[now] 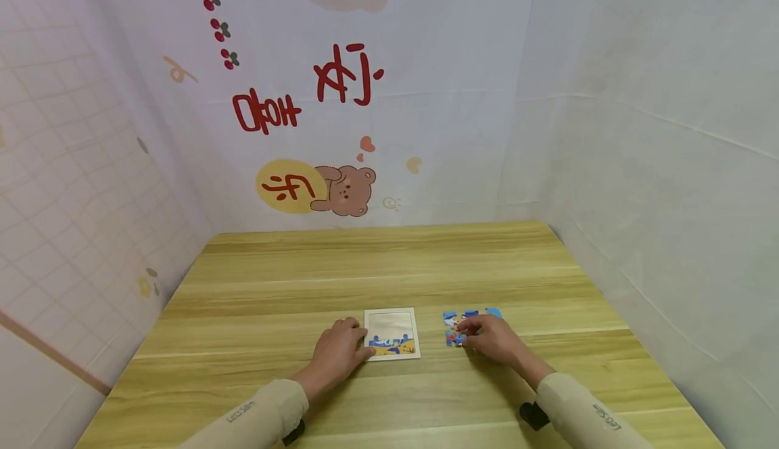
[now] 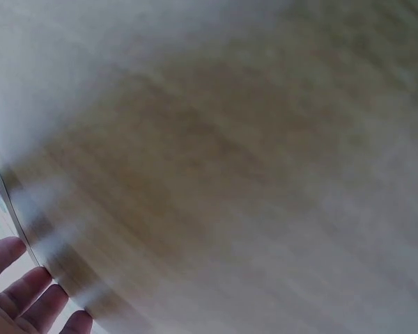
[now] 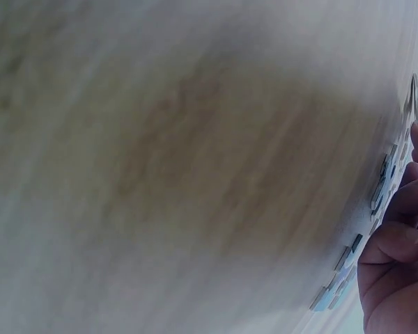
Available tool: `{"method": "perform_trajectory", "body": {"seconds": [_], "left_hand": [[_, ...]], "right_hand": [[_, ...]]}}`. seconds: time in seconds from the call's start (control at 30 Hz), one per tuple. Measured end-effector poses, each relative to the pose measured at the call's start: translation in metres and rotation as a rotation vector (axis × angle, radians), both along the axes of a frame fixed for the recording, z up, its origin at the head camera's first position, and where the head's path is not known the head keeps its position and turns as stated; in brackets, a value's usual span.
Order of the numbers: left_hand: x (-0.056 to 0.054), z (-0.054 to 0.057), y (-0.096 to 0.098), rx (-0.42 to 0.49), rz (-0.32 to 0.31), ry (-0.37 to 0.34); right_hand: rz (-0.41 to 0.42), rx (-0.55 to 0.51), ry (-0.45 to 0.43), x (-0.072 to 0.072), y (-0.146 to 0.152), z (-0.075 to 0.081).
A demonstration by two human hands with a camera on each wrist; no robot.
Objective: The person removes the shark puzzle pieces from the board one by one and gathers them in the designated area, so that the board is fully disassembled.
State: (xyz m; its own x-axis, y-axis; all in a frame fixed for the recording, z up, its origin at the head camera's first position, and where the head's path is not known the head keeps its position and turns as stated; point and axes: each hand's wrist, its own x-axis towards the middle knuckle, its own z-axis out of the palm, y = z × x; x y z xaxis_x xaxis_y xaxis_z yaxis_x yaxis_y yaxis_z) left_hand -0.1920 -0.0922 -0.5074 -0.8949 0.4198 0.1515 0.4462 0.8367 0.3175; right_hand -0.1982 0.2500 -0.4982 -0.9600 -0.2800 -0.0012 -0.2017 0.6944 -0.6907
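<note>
A white puzzle frame (image 1: 416, 334) lies on the table, its lower part filled with blue and yellow pieces and its upper part bare. My left hand (image 1: 338, 349) rests at the frame's left side, thumb near the lower corner. In the left wrist view its fingers (image 2: 29, 289) lie relaxed along a pale edge. To the right of the frame, my right hand (image 1: 493, 337) bends over a group of loose puzzle pieces (image 1: 450, 318). Its thumb and index finger pinch a puzzle piece (image 1: 460, 334) with red on it. The hand covers part of the group.
Another blue piece (image 1: 494, 312) shows behind the right hand. In the right wrist view, loose pieces (image 3: 334, 285) lie flat beside the curled fingers. The wooden table (image 1: 377, 260) meets a printed cloth wall (image 1: 450, 165) at the back, and pale cloth walls stand on both sides.
</note>
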Motion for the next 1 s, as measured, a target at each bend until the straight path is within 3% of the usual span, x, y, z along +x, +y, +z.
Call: {"method": "perform_trajectory", "body": {"seconds": [0.27, 0.6, 1.0], "left_hand": [[0.001, 0.000, -0.001, 0.007, 0.000, -0.010], [0.001, 0.002, -0.001, 0.012, -0.002, -0.009], [0.002, 0.007, 0.001, 0.036, 0.015, -0.042]], "right_hand": [[-0.007, 0.032, 0.020, 0.001, 0.001, -0.002], [-0.029, -0.005, 0.007, 0.002, -0.002, -0.001], [0.008, -0.102, -0.056, 0.006, -0.048, 0.007]]}}
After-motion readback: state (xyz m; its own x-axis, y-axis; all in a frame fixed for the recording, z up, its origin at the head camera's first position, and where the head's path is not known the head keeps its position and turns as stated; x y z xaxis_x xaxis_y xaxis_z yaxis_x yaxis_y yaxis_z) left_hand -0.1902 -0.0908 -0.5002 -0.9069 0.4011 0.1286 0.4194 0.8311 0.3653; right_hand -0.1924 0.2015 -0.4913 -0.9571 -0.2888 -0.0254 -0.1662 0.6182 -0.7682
